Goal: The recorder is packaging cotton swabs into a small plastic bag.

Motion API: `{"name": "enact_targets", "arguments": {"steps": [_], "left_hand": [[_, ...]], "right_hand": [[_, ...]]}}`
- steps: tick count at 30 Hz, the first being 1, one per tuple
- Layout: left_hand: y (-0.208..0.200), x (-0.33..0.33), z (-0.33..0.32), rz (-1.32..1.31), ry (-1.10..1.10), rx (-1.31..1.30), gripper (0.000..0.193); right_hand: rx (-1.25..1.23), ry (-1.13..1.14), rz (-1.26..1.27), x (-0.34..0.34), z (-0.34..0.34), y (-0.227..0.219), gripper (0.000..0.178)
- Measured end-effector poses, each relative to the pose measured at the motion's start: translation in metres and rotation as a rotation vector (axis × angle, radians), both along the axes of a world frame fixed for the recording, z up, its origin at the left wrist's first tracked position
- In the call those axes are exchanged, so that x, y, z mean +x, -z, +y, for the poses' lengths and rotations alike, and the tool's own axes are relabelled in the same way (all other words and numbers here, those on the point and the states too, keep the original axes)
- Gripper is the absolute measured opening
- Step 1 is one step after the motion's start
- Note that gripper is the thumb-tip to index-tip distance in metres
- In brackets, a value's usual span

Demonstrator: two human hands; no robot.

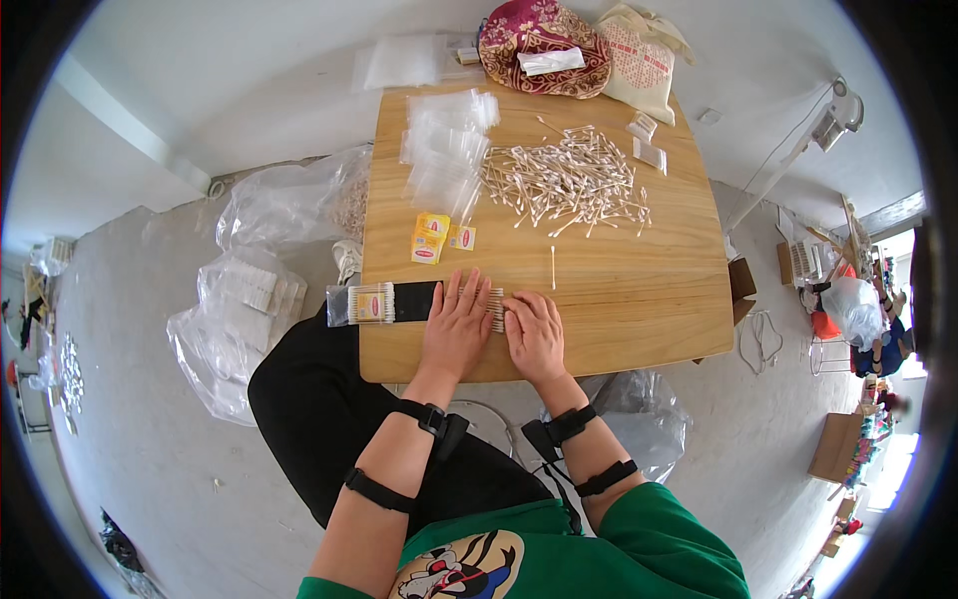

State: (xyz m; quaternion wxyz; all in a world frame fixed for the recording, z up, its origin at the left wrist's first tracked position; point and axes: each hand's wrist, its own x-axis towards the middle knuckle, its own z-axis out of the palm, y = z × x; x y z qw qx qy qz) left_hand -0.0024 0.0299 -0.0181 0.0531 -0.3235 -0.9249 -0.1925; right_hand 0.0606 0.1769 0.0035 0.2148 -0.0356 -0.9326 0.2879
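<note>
My left hand (pixel 456 324) lies flat, fingers extended, across a black strip (pixel 412 301) and a row of cotton swabs (pixel 497 307) near the table's front edge. Against the right end of that row, my right hand (pixel 535 334) rests with its fingers curled together; what is under them is hidden. At the strip's left end sits a bundle of cotton swabs with a yellow card (pixel 371 303), partly in a clear bag (pixel 337 306). A single cotton swab (pixel 553 268) lies upright in view just beyond my right hand.
A large loose pile of cotton swabs (pixel 574 180) covers the table's (pixel 669 290) far middle. Clear plastic bags (pixel 449 140) and yellow cards (pixel 429 238) lie left of it. Small swab packs (pixel 651 155), a patterned cloth item (pixel 529 40) and a cloth bag (pixel 641 62) sit at the back.
</note>
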Motion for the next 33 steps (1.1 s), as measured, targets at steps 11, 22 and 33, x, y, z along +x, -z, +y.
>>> {"name": "enact_targets", "arguments": {"steps": [11, 22, 33], "left_hand": [[0.0, 0.0, 0.0, -0.012, -0.001, -0.062, 0.054], [0.003, 0.001, -0.001, 0.011, -0.016, 0.089, 0.051], [-0.014, -0.017, -0.027, -0.303, -0.112, 0.488, 0.05]], "right_hand": [[0.18, -0.034, -0.101, -0.001, -0.007, -0.001, 0.045], [0.376, -0.128, -0.191, -0.007, -0.01, 0.007, 0.055], [0.391, -0.145, -0.267, -0.012, -0.015, 0.003, 0.055]]}}
